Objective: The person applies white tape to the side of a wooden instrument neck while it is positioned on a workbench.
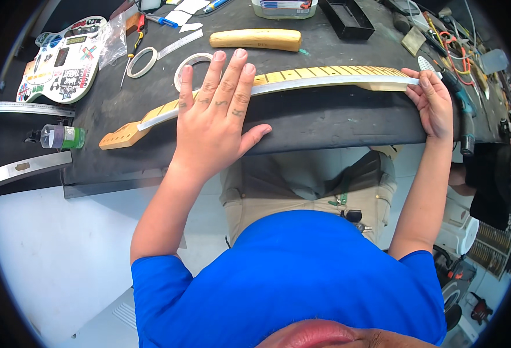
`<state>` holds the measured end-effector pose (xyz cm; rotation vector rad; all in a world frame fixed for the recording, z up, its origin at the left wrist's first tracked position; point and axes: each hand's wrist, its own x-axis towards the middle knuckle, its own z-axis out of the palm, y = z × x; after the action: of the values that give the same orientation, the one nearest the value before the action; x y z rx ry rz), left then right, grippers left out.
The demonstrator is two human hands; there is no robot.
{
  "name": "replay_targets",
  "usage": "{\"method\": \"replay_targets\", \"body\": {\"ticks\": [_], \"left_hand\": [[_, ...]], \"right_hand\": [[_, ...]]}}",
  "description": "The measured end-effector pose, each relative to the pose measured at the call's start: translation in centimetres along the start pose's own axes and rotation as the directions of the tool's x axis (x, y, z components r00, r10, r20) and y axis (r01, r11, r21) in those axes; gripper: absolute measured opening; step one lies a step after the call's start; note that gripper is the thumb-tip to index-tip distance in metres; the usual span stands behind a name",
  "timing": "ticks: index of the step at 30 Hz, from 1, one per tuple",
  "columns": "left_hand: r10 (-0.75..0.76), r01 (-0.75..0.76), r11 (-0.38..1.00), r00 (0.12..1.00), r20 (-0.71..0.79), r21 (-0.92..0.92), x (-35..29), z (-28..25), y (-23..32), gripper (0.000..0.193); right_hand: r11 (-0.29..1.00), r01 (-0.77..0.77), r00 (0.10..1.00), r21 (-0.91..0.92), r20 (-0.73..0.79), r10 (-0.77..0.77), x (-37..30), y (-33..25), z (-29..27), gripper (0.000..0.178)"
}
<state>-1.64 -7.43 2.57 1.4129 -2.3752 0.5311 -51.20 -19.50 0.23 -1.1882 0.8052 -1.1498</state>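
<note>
A maple guitar neck (307, 73) lies across the bench, its headstock (121, 136) at the left and its heel end at the right. Along its near edge runs a long pale grey strip (302, 83), from the headstock end to the heel. My left hand (216, 130) is flat over the left part of the neck, fingers stretched out and thumb spread. Whether its palm touches the neck cannot be seen. At the heel, my right hand (435, 104) pinches the strip's end between thumb and fingers.
Behind the neck lie a wooden block (255, 39), a tape roll (180, 72) and another tape ring (142, 62). A stickered white guitar body (64, 64) and a spray bottle (62, 137) are at left. A black tray (346, 18), power tool (461, 95) and cluttered hand tools occupy the right.
</note>
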Motion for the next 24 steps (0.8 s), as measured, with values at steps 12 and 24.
{"method": "replay_targets", "body": {"ticks": [12,24], "left_hand": [[0.059,-0.058,0.998,0.998,0.029,-0.016,1.6,0.2,0.8,0.112],[0.070,-0.069,0.998,0.997,0.045,-0.010,2.2,0.1,1.2,0.112]], "right_hand": [[0.998,-0.016,0.999,-0.055,-0.039,0.014,0.1,-0.5,1.0,0.017],[0.999,0.013,1.000,-0.053,-0.019,-0.014,0.1,-0.3,0.9,0.019]]}}
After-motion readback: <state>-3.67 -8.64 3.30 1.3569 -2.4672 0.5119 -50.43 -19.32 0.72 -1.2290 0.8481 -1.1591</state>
